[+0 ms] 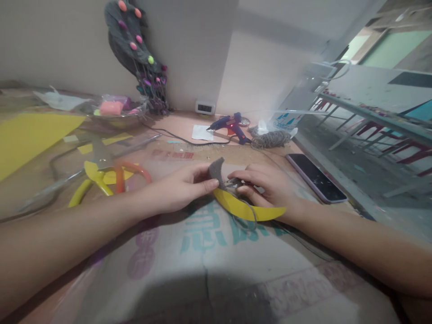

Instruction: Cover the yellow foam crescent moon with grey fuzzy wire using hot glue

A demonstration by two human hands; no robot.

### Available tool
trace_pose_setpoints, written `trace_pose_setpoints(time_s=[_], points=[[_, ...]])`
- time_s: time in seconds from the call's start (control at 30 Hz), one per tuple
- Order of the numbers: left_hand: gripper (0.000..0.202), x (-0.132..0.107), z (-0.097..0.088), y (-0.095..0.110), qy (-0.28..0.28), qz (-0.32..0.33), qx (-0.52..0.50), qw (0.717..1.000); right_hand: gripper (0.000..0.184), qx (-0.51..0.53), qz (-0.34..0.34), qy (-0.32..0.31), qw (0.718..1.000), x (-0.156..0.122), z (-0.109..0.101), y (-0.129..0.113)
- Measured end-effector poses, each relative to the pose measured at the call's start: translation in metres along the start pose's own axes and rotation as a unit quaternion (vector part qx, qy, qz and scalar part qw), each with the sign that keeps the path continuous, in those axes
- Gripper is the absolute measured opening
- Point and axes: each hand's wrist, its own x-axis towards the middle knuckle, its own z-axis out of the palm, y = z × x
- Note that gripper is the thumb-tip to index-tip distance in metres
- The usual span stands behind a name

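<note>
A yellow paper crescent [249, 209] is in front of me, its upper end covered in grey yarn [217, 170]. My left hand [189, 186] pinches the crescent near this grey end, between thumb and fingers. Close beside it, my right hand [259, 180] has its fingers curled and closed on grey yarn at the middle of the crescent; a small dark bit at the fingertips is blurred. A loose loop of yarn [254, 216] hangs over the yellow part, which tapers to a point below my right wrist.
Behind my hands are a blue glue gun [229, 126] on a white square, a yarn skein [272, 139] and a small digital clock [204, 107]. A phone [315, 177] lies right. Scissors with orange and yellow handles [133, 168] and yellow sheet [37, 139] lie left. A grey crescent decoration [130, 40] leans on the wall.
</note>
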Motion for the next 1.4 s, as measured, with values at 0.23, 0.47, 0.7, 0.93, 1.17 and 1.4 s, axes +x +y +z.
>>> trace_pose_setpoints(time_s=[0.23, 0.47, 0.7, 0.93, 1.17, 1.4], points=[[0.019, -0.002, -0.001, 0.003, -0.003, 0.002, 0.001, 1.000, 0.027, -0.005, 0.004, -0.022, 1.000, -0.001, 0.000, -0.001], [0.020, -0.004, 0.001, 0.008, 0.047, -0.060, -0.040, 0.996, 0.025, 0.015, -0.003, -0.030, 0.999, 0.000, -0.001, -0.002], [0.041, -0.006, 0.004, 0.013, 0.058, -0.095, -0.027, 0.993, 0.026, 0.011, -0.003, -0.037, 0.999, -0.001, 0.000, -0.001], [0.042, -0.005, 0.001, 0.013, 0.060, -0.068, 0.028, 0.995, 0.026, 0.025, 0.066, -0.040, 0.997, -0.001, 0.002, -0.002], [0.045, -0.005, 0.002, 0.009, 0.101, -0.073, 0.031, 0.992, 0.021, 0.141, 0.231, -0.054, 0.961, 0.005, 0.005, -0.004], [0.040, -0.002, -0.001, 0.006, 0.094, -0.080, -0.063, 0.990, 0.023, 0.213, 0.284, -0.062, 0.933, 0.010, 0.002, -0.004]])
